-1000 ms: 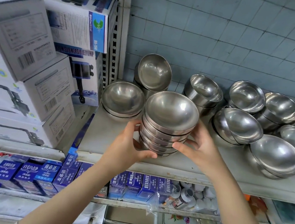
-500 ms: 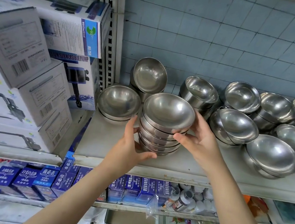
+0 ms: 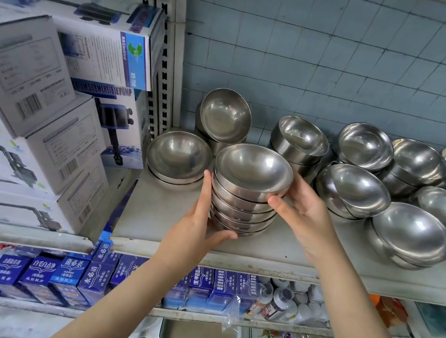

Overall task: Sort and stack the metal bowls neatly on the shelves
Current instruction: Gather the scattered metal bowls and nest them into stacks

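Note:
A stack of several metal bowls stands on the grey shelf, slightly left of its middle. My left hand cups the stack's left side and base, thumb under the lowest bowl. My right hand grips the right side, thumb pressed on the top bowl's rim. To the left sits a low nested pair of bowls, and behind that a bowl tilted on edge. Loose, tilted bowls crowd the shelf's right half.
White pump boxes fill the neighbouring shelf on the left, past a slotted upright post. Blue tiled wall closes the back. Below, blue packets and small bottles line a lower shelf. Bare shelf lies in front of the stack.
The view has shifted a little. Both hands stay on the stack; my right thumb has slid onto the top bowl's rim and the stack sits straighter on the shelf.

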The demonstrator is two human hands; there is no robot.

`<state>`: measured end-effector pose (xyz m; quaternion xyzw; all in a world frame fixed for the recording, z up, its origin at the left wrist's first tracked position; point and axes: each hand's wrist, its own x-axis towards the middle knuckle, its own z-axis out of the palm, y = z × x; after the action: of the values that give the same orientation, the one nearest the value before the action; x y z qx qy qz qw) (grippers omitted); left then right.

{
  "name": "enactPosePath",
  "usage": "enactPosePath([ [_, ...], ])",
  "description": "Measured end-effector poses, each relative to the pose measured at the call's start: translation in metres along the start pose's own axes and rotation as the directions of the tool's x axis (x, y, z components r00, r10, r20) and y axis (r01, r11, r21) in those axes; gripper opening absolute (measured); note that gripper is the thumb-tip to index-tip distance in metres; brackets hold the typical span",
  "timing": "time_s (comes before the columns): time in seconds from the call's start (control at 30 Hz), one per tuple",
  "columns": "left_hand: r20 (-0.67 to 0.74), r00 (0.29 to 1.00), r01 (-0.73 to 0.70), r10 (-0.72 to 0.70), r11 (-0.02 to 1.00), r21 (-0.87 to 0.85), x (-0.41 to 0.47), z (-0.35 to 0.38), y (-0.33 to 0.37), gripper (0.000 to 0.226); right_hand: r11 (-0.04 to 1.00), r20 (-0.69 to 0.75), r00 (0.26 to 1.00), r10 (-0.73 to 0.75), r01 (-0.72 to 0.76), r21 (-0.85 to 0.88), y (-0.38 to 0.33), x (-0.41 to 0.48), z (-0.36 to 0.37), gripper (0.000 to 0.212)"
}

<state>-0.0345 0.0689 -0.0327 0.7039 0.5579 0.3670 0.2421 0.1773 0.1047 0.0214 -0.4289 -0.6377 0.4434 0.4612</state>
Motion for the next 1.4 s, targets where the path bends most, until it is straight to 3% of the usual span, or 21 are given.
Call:
enactPosePath([
  [0.27, 0.020, 1.000, 0.006, -0.006, 1.000, 0.014, 0.001, 0.000, 0.001, 0.114, 1.000, 0.020, 1.000, -0.001, 0.001, -0.013, 0.001, -0.003, 0.002, 0.070],
  [0.37, 0.021, 1.000, 0.011, -0.011, 1.000, 0.003, -0.002, -0.007, 0.002, 0.121, 0.998, 0.048, 0.998, 0.036, -0.034, -0.048, 0.004, -0.003, -0.003, 0.104],
  [0.43, -0.128, 0.992, 0.006, -0.005, 1.000, 0.008, -0.008, -0.019, -0.002, 0.119, 0.994, 0.059, 0.994, 0.087, -0.083, -0.064, 0.009, -0.006, -0.007, 0.127],
  [0.53, -0.414, 0.903, 0.113, -0.118, 0.993, -0.035, -0.008, -0.045, -0.020, 0.101, 0.979, 0.129, 0.981, 0.146, -0.124, -0.164, 0.022, -0.014, -0.006, 0.134],
  [0.6, -0.423, 0.878, 0.240, -0.223, 0.971, -0.014, 0.006, -0.058, -0.033, 0.108, 0.969, 0.140, 0.972, 0.189, -0.161, -0.189, 0.034, -0.017, -0.001, 0.132],
  [0.73, -0.228, 0.887, 0.387, -0.401, 0.916, -0.105, 0.040, -0.063, -0.038, 0.129, 0.963, 0.060, 0.981, 0.183, -0.167, -0.210, 0.045, -0.016, 0.006, 0.107],
  [0.93, -0.287, 0.885, 0.291, -0.366, 0.918, -0.270, 0.051, -0.051, -0.048, 0.113, 0.957, 0.005, 0.977, 0.214, -0.209, -0.200, 0.050, -0.017, 0.004, 0.090],
  [1.13, -0.324, 0.899, 0.189, -0.294, 0.929, -0.319, 0.030, -0.065, -0.053, 0.100, 0.959, 0.026, 0.973, 0.227, -0.219, -0.180, 0.050, -0.010, 0.004, 0.084],
  [1.3, -0.252, 0.923, 0.166, -0.291, 0.892, -0.421, -0.022, -0.093, -0.050, 0.108, 0.966, 0.050, 0.974, 0.221, -0.212, -0.148, 0.049, 0.007, 0.018, 0.083],
  [1.4, -0.225, 0.931, 0.161, -0.287, 0.878, -0.451, -0.050, -0.102, -0.041, 0.101, 0.977, 0.092, 0.979, 0.182, -0.169, -0.132, 0.047, 0.024, 0.037, 0.085],
])
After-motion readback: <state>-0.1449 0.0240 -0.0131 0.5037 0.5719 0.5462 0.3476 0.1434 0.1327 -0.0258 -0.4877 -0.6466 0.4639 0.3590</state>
